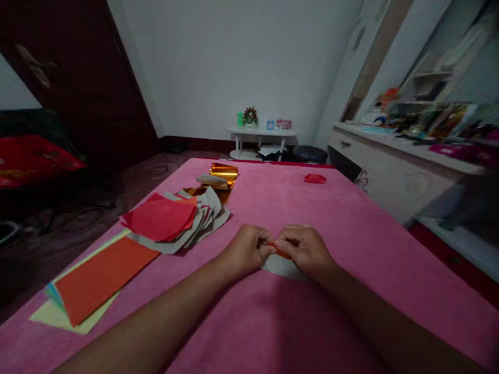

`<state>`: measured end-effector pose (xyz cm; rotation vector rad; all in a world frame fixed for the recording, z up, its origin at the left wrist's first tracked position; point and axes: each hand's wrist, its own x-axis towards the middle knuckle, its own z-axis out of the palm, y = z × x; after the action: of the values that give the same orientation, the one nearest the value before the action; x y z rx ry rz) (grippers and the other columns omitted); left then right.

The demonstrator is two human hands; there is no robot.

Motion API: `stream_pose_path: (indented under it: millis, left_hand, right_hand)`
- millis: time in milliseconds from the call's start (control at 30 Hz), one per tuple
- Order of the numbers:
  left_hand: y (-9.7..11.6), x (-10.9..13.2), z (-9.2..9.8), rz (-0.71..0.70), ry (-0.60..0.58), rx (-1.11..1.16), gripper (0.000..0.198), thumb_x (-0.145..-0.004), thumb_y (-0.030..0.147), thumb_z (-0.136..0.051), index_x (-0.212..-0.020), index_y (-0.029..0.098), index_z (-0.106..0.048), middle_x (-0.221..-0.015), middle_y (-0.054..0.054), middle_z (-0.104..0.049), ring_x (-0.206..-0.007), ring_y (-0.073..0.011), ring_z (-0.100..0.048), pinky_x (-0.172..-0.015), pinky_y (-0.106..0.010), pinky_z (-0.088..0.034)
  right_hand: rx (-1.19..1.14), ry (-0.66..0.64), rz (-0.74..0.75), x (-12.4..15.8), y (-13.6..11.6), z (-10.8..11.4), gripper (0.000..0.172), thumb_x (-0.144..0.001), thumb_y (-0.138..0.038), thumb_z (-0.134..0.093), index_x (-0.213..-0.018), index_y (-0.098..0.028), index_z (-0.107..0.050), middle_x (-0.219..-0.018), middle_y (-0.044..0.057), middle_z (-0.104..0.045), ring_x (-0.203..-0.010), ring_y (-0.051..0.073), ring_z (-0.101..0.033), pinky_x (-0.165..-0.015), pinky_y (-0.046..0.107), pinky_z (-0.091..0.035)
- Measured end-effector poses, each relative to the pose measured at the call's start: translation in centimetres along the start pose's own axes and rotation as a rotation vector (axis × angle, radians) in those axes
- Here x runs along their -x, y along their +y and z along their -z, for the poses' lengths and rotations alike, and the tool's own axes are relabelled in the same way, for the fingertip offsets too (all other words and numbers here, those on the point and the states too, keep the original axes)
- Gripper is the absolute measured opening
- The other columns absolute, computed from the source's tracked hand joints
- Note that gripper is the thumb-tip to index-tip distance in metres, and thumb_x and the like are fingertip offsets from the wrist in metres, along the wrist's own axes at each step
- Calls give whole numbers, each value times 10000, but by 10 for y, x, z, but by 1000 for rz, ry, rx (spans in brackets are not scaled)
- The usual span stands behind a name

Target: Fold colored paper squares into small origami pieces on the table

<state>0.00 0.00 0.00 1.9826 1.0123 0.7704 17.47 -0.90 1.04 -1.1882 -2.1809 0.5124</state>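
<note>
We noted both hands meeting at the middle of the pink cloth (351,234) that covered the work surface. The left hand (244,252) and the right hand (306,249) were knuckle to knuckle, with the fingers of each curled in and pinched on a small piece of orange paper (281,252). The paper was held between the fingertips of both hands, just above the cloth. Only a thin strip of it showed, and we could not tell its shape or folds. A pale sheet (283,269) lay flat on the cloth directly beneath the hands, partly hidden by them. To the left of the hands we recorded a loose fan of red squares (161,218) with grey undersides showing at the edges. Nearer the left front corner, a large orange sheet (99,275) lay on top of pale yellow and blue sheets. Beyond the red squares lay gold foil (223,170) with a pale folded piece resting on it. A small red folded item (315,178) sat alone near the far edge of the cloth, well apart from the hands. A low white table (261,132) stood against the far wall.
</note>
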Motion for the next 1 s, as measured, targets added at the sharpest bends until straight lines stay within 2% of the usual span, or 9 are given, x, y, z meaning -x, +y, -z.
stream_pose_path:
  millis: [133, 267, 433, 533, 733, 800, 867, 933, 1000]
  left_hand:
    - [6, 0, 5, 88, 18, -39, 204, -743, 271, -570, -664, 112, -671, -547, 17, -509, -514, -87, -406, -467, -195, -255]
    - [0, -3, 9, 132, 107, -51, 387, -751, 434, -589, -524, 122, -550, -495, 37, -415, -476, -68, -339, -454, -200, -220]
    - [-10, -9, 22, 117, 142, -73, 424, -784, 471, -551, -524, 138, -512, -487, 49, -373, -468, -69, -318, -449, -205, -215]
    - [-11, -11, 29, 95, 125, -129, 373, -790, 450, -561, -589, 137, -585, -519, 34, -463, -488, -86, -392, -469, -212, -271]
    - [2, -8, 29, -97, 285, -279, 96, -784, 235, -612, -809, 166, -673, -841, -37, -643, -790, -158, -580, -714, -276, -436]
    - [9, -4, 26, -193, 228, -293, 115, -818, 197, -573, -840, 176, -684, -875, -42, -646, -847, -162, -582, -775, -291, -440]
    - [15, 2, 20, -271, 81, -312, 150, -840, 175, -543, -831, 180, -693, -855, -36, -655, -838, -156, -586, -784, -289, -442]
    - [16, 11, 14, -330, -56, -388, 136, -832, 174, -562, -836, 190, -698, -871, -30, -666, -863, -166, -589, -816, -310, -433]
    - [15, 22, 8, -360, -113, -468, 133, -824, 185, -580, -891, 201, -694, -935, -30, -670, -915, -187, -585, -839, -340, -422]
  right_hand:
    - [53, 31, -22, 2, -3, 4, 308, -841, -237, -504, -543, -165, -535, -569, -19, -529, -579, 106, -472, -623, 260, -317]
    - [-87, 36, -234, 2, -1, 5, 321, -836, -319, -489, -551, -174, -517, -527, -24, -472, -513, 100, -430, -512, 238, -300]
    - [-489, -211, -431, -3, -6, 8, 292, -772, -326, -511, -526, -168, -523, -452, -35, -474, -397, 73, -404, -411, 201, -304]
    - [-549, -313, -509, -3, -14, 7, 313, -776, -297, -494, -498, -158, -542, -409, -24, -507, -322, 58, -384, -345, 185, -263]
    - [-524, -184, -692, -1, -23, -2, 355, -800, -211, -450, -454, -166, -511, -334, -29, -479, -278, 65, -401, -327, 175, -303]
    - [-480, -151, -722, -1, -21, -5, 350, -797, -194, -442, -452, -173, -501, -333, -29, -477, -281, 74, -406, -332, 185, -314]
    - [-383, -131, -703, 0, -17, -7, 321, -769, -165, -447, -452, -178, -497, -340, -33, -471, -293, 78, -403, -339, 193, -298]
    - [-241, -108, -619, 0, -12, -7, 278, -722, -142, -482, -447, -181, -486, -364, -37, -468, -331, 77, -407, -366, 197, -282]
    - [-88, -75, -518, 1, -5, -6, 229, -677, -138, -540, -458, -180, -487, -415, -35, -485, -399, 80, -428, -408, 202, -281]
